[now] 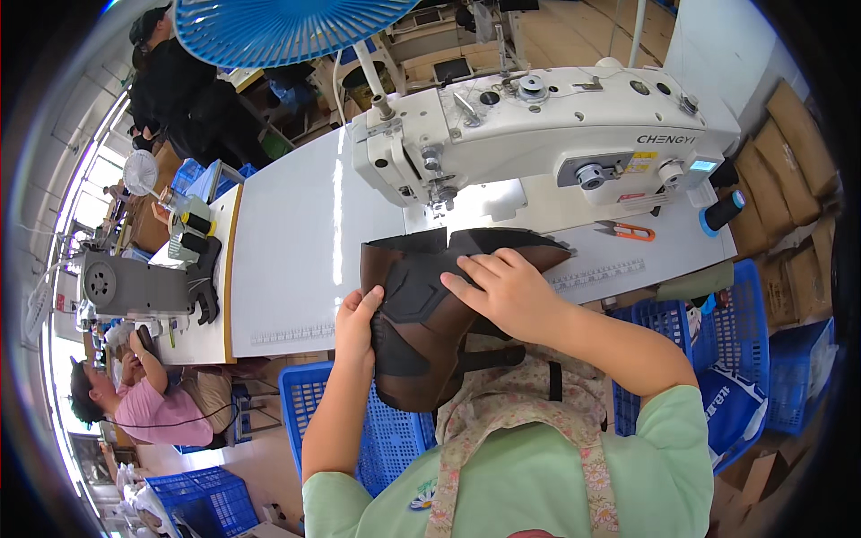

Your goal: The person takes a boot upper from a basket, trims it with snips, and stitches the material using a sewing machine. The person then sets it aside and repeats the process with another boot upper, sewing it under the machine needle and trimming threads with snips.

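A brown and black leather boot upper [432, 334] hangs over the table's front edge before me, its dark top edges just below the sewing machine's needle area. My left hand [355, 330] grips its left side, thumb on the outer face and the other fingers mostly hidden. Across the upper's right part lies my right hand [504, 291], fingers bent over the leather and thumb out of sight. The white sewing machine [538, 148] stands behind the upper. Its needle and presser foot [439, 199] are apart from the leather.
Orange-handled thread snips [632, 231] and a black thread cone [722, 213] lie to the right on the white table [282, 242]. Blue baskets [305, 390] flank my lap. A blue fan [287, 27] overhangs the far side. Another person [148, 394] sits at the left.
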Tool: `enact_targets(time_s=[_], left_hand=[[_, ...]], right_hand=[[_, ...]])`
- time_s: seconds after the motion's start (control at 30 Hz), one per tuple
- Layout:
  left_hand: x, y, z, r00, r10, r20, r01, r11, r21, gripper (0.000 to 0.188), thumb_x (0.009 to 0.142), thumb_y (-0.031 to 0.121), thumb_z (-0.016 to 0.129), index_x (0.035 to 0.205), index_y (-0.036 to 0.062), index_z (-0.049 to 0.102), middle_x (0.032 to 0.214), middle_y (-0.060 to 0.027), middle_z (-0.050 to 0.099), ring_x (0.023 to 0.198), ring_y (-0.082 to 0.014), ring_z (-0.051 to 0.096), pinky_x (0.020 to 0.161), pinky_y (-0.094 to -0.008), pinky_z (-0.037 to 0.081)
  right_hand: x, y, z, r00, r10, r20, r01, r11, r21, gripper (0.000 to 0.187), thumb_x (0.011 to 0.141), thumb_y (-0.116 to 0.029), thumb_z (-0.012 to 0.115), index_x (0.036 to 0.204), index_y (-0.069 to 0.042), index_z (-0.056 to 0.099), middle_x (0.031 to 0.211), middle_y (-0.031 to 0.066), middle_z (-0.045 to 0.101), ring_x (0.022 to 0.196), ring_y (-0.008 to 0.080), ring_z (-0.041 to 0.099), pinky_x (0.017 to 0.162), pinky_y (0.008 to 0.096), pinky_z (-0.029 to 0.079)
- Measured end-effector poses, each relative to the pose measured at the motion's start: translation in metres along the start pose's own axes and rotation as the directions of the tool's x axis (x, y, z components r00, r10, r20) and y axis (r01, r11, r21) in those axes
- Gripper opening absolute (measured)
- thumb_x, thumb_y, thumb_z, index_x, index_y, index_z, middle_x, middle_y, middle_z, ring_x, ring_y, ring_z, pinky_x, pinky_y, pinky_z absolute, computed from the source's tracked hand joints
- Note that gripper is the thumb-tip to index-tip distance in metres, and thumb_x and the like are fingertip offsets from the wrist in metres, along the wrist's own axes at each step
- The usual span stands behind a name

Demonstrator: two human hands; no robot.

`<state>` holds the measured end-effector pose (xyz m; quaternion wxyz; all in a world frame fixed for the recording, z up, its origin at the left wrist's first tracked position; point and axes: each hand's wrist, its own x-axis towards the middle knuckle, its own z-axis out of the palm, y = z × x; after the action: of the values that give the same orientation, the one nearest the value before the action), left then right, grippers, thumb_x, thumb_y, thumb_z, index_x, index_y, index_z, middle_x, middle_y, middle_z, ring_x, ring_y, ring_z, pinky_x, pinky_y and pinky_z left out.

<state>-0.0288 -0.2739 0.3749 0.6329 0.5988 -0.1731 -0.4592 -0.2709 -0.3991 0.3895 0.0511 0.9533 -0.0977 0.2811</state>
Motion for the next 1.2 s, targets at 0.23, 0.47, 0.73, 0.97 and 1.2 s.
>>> enact_targets(time_s=[0.23,0.47,0.73,0.97,1.2], left_hand=[[0.008,-0.001,-0.001,0.992,-0.088,-0.091,0.094,0.993,0.069,0.024,0.090,0.016,0.068,0.102,-0.0048,0.063,0.092,-0.0106,0.069,0.079,-0.0166,0.066,0.073,-0.0273,0.053],[0.007,-0.006,-0.007,0.990,-0.124,-0.072,0.130,0.988,0.080,0.032,0.089,0.017,0.070,0.109,-0.0058,0.060,0.098,-0.0122,0.069,0.085,-0.0184,0.066,0.078,-0.0293,0.054],[0.006,-0.010,-0.008,0.984,-0.140,-0.109,0.144,0.989,0.026,0.037,0.088,0.019,0.070,0.112,-0.0070,0.059,0.102,-0.0133,0.068,0.089,-0.0198,0.066,0.081,-0.0308,0.054],[0.013,-0.012,-0.013,0.984,-0.161,-0.073,0.163,0.986,0.017,0.037,0.088,0.020,0.071,0.112,-0.0068,0.059,0.102,-0.0127,0.068,0.087,-0.0182,0.065,0.078,-0.0289,0.053],[0.039,-0.006,-0.013,0.992,-0.088,-0.090,0.100,0.985,0.141,0.033,0.089,0.023,0.071,0.101,-0.0072,0.064,0.090,-0.0104,0.068,0.076,-0.0144,0.064,0.069,-0.0269,0.051]], right_hand=[[0.000,-0.001,0.021,0.998,-0.055,-0.041,0.051,0.993,-0.104,0.050,0.086,-0.018,0.055,0.135,-0.015,0.054,0.126,0.0154,0.061,0.102,0.0270,0.062,0.085,0.0378,0.049],[-0.005,0.005,0.039,0.997,-0.048,0.060,0.034,0.977,0.212,0.049,0.085,-0.018,0.055,0.134,-0.020,0.056,0.117,0.0111,0.067,0.078,0.0223,0.067,0.071,0.0345,0.051],[-0.001,0.007,0.042,0.994,-0.032,0.109,0.000,0.961,0.277,0.044,0.085,-0.015,0.054,0.127,-0.021,0.062,0.110,0.0088,0.071,0.075,0.0219,0.068,0.071,0.0355,0.051],[0.004,0.009,0.041,0.993,-0.035,0.115,0.003,0.963,0.268,0.041,0.083,-0.013,0.055,0.124,-0.016,0.064,0.108,0.0079,0.071,0.076,0.0206,0.068,0.069,0.0349,0.050],[0.025,0.026,0.041,0.996,-0.016,0.093,0.008,0.996,0.089,0.030,0.081,-0.012,0.058,0.111,-0.005,0.060,0.095,0.0084,0.067,0.083,0.0217,0.067,0.073,0.0343,0.048]])
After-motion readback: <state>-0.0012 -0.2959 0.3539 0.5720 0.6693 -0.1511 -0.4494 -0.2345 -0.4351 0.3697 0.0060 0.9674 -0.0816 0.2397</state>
